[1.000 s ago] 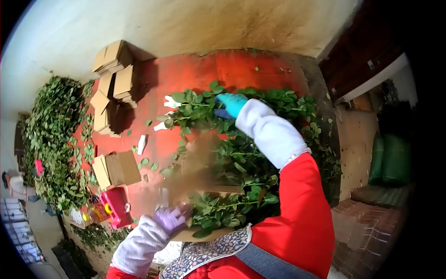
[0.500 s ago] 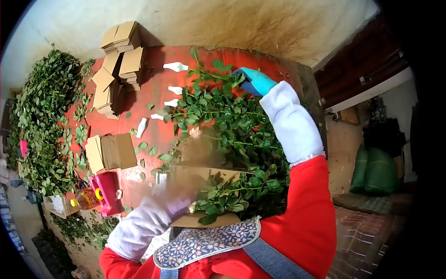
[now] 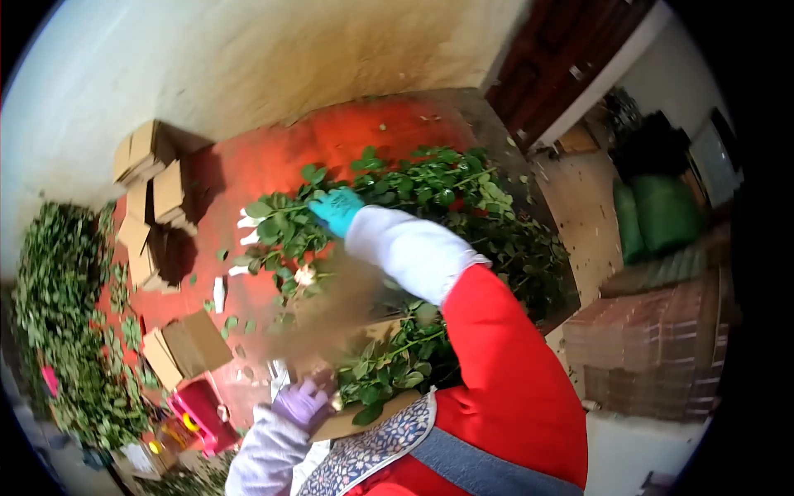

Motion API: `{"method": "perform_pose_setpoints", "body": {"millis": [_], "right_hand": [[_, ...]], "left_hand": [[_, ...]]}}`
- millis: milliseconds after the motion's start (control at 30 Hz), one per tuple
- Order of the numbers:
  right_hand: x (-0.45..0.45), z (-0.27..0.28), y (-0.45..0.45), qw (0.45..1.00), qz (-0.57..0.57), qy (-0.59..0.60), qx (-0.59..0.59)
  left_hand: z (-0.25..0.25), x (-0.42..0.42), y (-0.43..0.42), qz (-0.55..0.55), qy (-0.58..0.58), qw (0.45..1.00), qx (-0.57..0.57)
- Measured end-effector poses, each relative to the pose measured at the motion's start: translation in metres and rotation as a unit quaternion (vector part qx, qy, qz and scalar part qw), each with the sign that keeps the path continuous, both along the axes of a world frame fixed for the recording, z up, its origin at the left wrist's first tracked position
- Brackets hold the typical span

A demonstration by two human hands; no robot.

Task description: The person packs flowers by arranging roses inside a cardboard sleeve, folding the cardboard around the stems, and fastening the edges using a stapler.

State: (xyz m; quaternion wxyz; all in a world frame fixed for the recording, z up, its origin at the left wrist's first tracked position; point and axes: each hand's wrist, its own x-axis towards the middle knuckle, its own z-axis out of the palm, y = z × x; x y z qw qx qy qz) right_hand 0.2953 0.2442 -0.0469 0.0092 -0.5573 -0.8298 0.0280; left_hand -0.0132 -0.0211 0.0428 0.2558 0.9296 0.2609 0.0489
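Observation:
In a teal glove, my right hand [image 3: 337, 212] is closed round leafy rose stems [image 3: 289, 225] at the far side of the pile. White-sleeved rose heads [image 3: 250, 238] point left from these stems. My left hand [image 3: 303, 403], in a purple glove, is low at the near side with its fingers curled. It lies against pale rose heads at the end of a leafy bunch [image 3: 401, 355] resting on corrugated cardboard [image 3: 364, 417]; what its fingers hold is hidden. A pale, uncovered rose [image 3: 306, 274] lies between the hands. A brown blur covers part of the middle.
Folded cardboard stacks [image 3: 169, 194] stand at the back left of the red table [image 3: 273, 157], with another cardboard piece [image 3: 194, 345] nearer. A pink tape dispenser [image 3: 203, 416] is at the front left. Heaped greenery [image 3: 62, 289] lies far left. A loose white sleeve [image 3: 219, 294] lies mid-table.
The view has turned and tilted. My right hand has come down and left from the far edge, bringing its stem toward the other white-sleeved roses. My left hand stays by the cardboard.

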Motion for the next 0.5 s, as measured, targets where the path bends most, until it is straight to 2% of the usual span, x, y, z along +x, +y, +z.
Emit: {"method": "perform_pose_setpoints", "body": {"millis": [33, 167, 233, 267, 367, 433, 500], "right_hand": [[-0.004, 0.005, 0.005, 0.999, -0.037, -0.007, -0.008], [0.002, 0.000, 0.031, 0.991, -0.111, -0.063, -0.040], [0.006, -0.013, 0.045, 0.973, -0.170, -0.113, -0.110], [0.006, -0.015, 0.051, 0.973, -0.172, -0.112, -0.108], [-0.001, -0.017, 0.060, 0.946, -0.175, -0.183, -0.202], [0.006, -0.009, 0.059, 0.962, -0.176, -0.117, -0.171], [0.021, 0.007, 0.060, 0.975, -0.175, 0.022, -0.137]], "left_hand": [[0.004, 0.001, 0.004, -0.006, -0.023, 0.999, -0.023], [0.018, 0.008, 0.007, -0.008, 0.014, 0.999, -0.029], [0.012, 0.006, 0.005, -0.005, 0.023, 0.999, -0.030], [0.011, 0.005, 0.004, -0.003, 0.028, 0.999, -0.033], [0.009, 0.006, 0.008, -0.009, 0.012, 1.000, -0.024], [0.006, 0.005, 0.005, -0.003, 0.009, 1.000, -0.022], [0.003, 0.004, 0.004, -0.002, 0.007, 1.000, 0.000]]}}
